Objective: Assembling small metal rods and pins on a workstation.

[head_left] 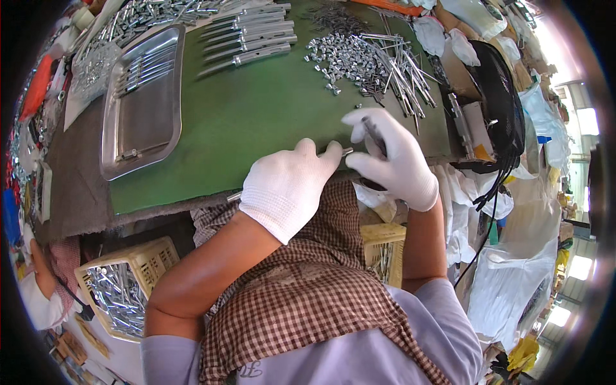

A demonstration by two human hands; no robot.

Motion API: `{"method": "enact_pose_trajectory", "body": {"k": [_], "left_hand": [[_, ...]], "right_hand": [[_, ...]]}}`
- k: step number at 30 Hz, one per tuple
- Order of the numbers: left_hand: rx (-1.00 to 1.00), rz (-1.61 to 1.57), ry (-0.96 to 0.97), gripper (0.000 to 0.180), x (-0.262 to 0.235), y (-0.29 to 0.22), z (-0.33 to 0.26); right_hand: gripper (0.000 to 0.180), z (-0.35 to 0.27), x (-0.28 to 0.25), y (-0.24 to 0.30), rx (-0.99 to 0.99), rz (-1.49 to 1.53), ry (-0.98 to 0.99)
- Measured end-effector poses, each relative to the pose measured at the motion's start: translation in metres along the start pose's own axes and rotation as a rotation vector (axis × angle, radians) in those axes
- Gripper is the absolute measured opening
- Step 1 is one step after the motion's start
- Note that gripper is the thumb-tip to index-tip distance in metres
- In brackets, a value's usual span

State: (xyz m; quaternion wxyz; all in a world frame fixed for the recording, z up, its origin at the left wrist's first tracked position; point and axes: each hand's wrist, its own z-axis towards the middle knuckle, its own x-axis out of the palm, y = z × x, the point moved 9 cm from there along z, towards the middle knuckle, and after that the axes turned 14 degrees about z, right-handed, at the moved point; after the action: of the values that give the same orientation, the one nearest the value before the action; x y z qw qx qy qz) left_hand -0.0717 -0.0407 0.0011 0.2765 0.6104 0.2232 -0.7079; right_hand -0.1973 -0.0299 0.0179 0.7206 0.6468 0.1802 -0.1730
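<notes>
My left hand (289,185), in a white knit glove, is closed around a slim silver metal rod (347,152). One end of the rod shows past the fingertips and the other pokes out by the wrist; the middle is hidden. Just to the right, my gloved right hand (399,160) curls around a dark grey, stick-like tool (372,131), whose exact kind I cannot make out. Its thumb and fingertips point toward the rod's end, a small gap apart. Both hands are over the near edge of the green mat (218,141).
Pointed metal shafts (263,56) lie in a row at the far side. A steel tray (144,144) with several slim rods is at left. Small silver caps (346,61) and long pins (407,80) are heaped at far right. A yellow crate (160,260) of metal parts stands below the table.
</notes>
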Motion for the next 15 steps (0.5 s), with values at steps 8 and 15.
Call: {"method": "enact_pose_trajectory", "body": {"k": [8, 15], "left_hand": [[0.008, 0.016, 0.015, 0.029, -0.002, -0.002, 0.002], [0.051, 0.045, 0.031, 0.021, -0.004, -0.003, 0.003]], "right_hand": [[0.05, 0.018, 0.018, -0.034, -0.113, 1.604, -0.31], [0.053, 0.015, 0.025, -0.022, -0.156, 1.294, -0.271]]}}
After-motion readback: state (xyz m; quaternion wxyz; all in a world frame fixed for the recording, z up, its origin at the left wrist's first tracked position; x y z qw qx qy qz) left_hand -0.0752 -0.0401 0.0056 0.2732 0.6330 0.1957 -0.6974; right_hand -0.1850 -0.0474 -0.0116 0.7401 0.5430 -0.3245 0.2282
